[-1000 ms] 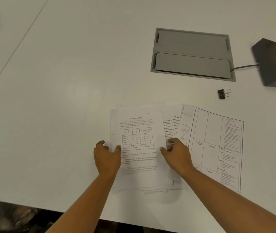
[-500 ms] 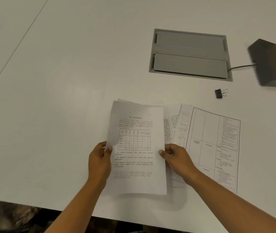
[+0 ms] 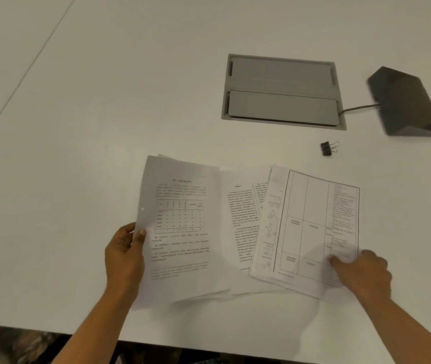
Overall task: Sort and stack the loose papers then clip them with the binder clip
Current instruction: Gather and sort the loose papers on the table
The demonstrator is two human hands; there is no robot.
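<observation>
Toward the lower left of the frame, the person's left hand (image 3: 125, 254) gripped the left edge of a small sheaf of papers (image 3: 180, 227), thumb pinched over the top sheet and the other fingers hidden beneath it. That sheaf, topped by a page with a printed table, sat lifted a little off the white table (image 3: 78, 127), its corners not yet squared: one sheet's edge peeked out along the top.

At lower centre, a few pages of text (image 3: 243, 227) lay flat, fanned and overlapping, partly tucked under their neighbours on either side.

Right of those, the sheet with the ruled grid (image 3: 311, 219) rested slightly askew on top of the spread. The right hand (image 3: 363, 274) lay on its lower right corner, fingers pressed down flat on the paper — touching it rather than grasping it, as far as I could tell through the blur.

Up and to the right, the binder clip (image 3: 328, 148) sat by itself, closed, well apart from both hands and just beyond the papers. Above it the grey cable hatch (image 3: 282, 91) lay set in the tabletop, with a dark wedge-shaped box (image 3: 405, 101) at the right edge.

By my reckoning the job was in its early half — part of the pile gathered, the rest loose, nothing aligned, and the clipping not begun.
</observation>
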